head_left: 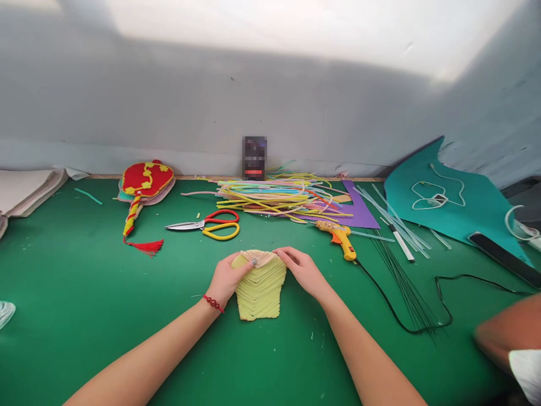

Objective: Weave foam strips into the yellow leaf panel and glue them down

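A flat piece of pale yellow-green pipe cleaners, laid in V-shaped rows with a pinkish section at its top, is held just over the green table. My left hand grips its upper left edge, the thumb lying across the front near the pink part. At the upper right corner, my right hand pinches the edge between thumb and fingers. Just beyond the left hand lie scissors with one red and one yellow handle. A yellow glue gun rests past the right hand.
Loose pipe cleaners are heaped at the back by a dark phone-like object. A red fan-shaped craft lies left. Glue sticks, dark wires, a marker and a teal sheet lie right. Another person's arm is at lower right.
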The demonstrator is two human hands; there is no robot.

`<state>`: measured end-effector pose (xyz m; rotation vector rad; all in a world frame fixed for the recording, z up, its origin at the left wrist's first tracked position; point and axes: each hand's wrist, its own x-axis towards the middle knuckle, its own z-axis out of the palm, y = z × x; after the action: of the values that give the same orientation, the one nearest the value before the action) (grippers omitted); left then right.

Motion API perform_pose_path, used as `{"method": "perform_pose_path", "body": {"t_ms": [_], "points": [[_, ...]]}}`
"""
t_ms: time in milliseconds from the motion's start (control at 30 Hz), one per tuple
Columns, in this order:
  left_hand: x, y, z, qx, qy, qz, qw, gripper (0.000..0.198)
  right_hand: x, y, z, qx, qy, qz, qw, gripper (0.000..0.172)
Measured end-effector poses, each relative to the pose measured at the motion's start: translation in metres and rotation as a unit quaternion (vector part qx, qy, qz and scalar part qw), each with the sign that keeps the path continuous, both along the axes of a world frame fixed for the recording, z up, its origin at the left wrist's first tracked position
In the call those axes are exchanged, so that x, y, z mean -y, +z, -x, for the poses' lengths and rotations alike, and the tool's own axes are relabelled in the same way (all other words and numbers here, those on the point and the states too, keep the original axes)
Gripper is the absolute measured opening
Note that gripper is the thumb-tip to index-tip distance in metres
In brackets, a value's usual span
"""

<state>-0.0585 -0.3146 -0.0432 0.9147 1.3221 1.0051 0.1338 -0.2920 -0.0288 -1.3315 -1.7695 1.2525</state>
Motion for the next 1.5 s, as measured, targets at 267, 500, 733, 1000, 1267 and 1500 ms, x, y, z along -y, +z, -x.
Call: {"method": "perform_pose_path", "body": {"t_ms": [267,500,733,1000,1267,1500], "points": [[-0.001,-0.001,0.0,-0.014,-0.024,-0.004,1.0,0.045,0.0,-0.023,0.005,-0.076,-0.018,0.028,0.997,0.031],[-0.001,-0.002,0.002,-0.046,-0.032,-0.034,0.998,0.042,0.0,-0.024,0.004,-0.092,-0.022,0.051,0.994,0.03],[0.001,-0.007,0.001,-0.107,0.022,-0.066,0.992,0.036,-0.006,-0.011,-0.008,-0.009,-0.049,-0.031,0.998,0.033],[-0.002,-0.009,0.006,-0.241,0.016,-0.14,0.96,0.019,-0.039,-0.01,-0.124,0.335,-0.42,-0.132,0.833,0.04],[-0.009,-0.011,0.019,-0.3,0.019,-0.163,0.94,0.021,-0.054,-0.041,-0.121,0.371,-0.336,-0.087,0.861,0.038],[-0.01,-0.012,0.019,-0.3,0.014,-0.148,0.942,0.011,-0.047,-0.031,-0.112,0.288,-0.333,-0.073,0.895,0.04]]}}
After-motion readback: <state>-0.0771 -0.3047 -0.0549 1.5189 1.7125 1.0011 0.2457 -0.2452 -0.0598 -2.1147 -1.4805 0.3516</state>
